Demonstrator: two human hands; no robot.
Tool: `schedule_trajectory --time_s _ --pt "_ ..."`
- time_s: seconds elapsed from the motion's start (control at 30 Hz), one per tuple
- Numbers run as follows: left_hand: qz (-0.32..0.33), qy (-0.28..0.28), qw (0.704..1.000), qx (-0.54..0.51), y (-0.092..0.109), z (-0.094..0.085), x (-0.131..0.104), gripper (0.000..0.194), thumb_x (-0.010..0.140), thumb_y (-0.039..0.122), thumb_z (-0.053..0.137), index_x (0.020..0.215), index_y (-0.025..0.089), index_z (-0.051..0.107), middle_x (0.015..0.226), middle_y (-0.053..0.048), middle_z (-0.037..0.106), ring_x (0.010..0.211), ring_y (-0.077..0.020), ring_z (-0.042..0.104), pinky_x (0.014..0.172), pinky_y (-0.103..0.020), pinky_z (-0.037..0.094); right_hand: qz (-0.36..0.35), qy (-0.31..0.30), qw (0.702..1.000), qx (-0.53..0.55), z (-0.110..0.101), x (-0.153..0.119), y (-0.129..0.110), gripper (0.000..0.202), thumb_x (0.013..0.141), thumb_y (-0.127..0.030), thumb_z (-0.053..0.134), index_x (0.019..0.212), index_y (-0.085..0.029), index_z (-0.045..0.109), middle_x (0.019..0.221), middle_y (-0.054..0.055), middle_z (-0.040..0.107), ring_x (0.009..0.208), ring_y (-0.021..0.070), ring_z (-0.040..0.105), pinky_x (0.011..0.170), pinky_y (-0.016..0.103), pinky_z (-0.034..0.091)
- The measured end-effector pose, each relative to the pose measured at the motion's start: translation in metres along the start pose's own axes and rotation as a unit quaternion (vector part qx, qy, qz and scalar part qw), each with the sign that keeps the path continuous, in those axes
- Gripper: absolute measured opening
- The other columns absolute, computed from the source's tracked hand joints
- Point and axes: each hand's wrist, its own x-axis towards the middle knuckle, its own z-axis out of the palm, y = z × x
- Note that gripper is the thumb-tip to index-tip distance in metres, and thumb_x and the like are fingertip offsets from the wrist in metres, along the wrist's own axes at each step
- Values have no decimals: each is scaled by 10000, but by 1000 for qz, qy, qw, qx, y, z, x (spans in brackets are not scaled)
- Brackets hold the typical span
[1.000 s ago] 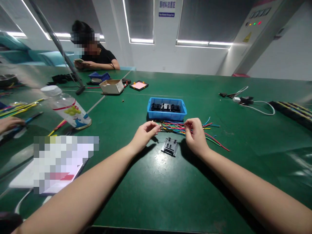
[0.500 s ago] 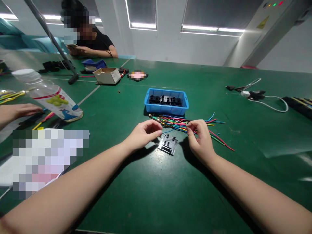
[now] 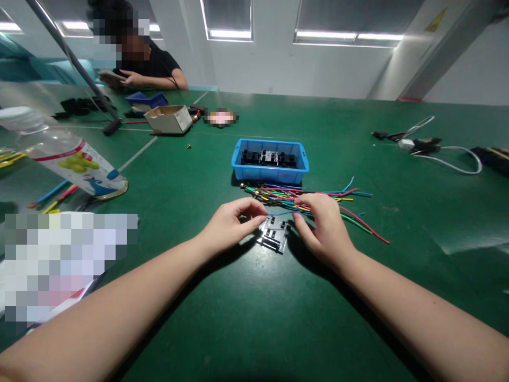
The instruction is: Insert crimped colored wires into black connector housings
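While both forearms reach in from the lower corners over the green table (image 3: 238,323), a stack of papers (image 3: 66,265), blurred out in blocks, lies beside the left one. Between the hands sits the plate (image 3: 274,233), a grey, shiny piece with small black fittings, lying flat on the table. The left hand (image 3: 233,223) is just beside its left edge, thumb and forefinger pressed together on the end of a blue wire (image 3: 280,214). That wire runs above the plate's far edge toward the right hand (image 3: 326,228), whose thumb and forefinger stand apart at the tips; whether they touch the wire I cannot tell. Just past the hands lies the bundle (image 3: 274,193) of red, green, yellow and blue wires, spread out to the right, partly behind the right hand. At left, beyond the papers, is a clear bottle (image 3: 75,164) with a white cap. Just behind the bundle is the blue bin (image 3: 270,175), holding black parts (image 3: 250,158). Farther off are a white cable (image 3: 473,159) at right and an open box (image 3: 170,121) at left. Across the table a person (image 3: 159,69) in black holds a phone (image 3: 111,77).
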Motion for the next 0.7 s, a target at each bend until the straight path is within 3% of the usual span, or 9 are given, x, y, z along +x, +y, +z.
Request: schedule_trajectory --time_s 0.2,0.5,0.6,0.7 --pt "137 -17 979 149 3 0 -3 101 876 200 608 913 177 699 878 -24 722 832 -137 653 781 -279 505 -116 -49 991 -52 -3 0 -7 173 921 -214 551 1073 -154 607 917 72 727 802 213 643 731 352 414" --pt "222 -28 960 169 9 3 -9 75 904 193 603 952 167 654 889 -31 727 832 -135 653 793 -281 533 -134 -88 987 4 -3 -3 -15 158 948 -231 521 936 -148 654 789 71 697 682 174 604 633 283 415" --pt "203 -51 965 158 9 3 -9 243 904 263 609 1129 172 603 1101 -80 715 1025 -177 655 929 -350 536 -116 -103 987 30 -2 -5 -13 140 933 -212 519 944 -146 643 813 78 702 693 174 618 627 274 435" --pt "203 -106 961 157 4 3 -8 478 878 241 582 1336 162 471 1363 -151 591 1289 -231 542 1091 -439 457 -100 -97 989 49 -2 -6 -10 120 917 -209 526 944 -152 628 799 65 695 677 172 623 623 273 456"
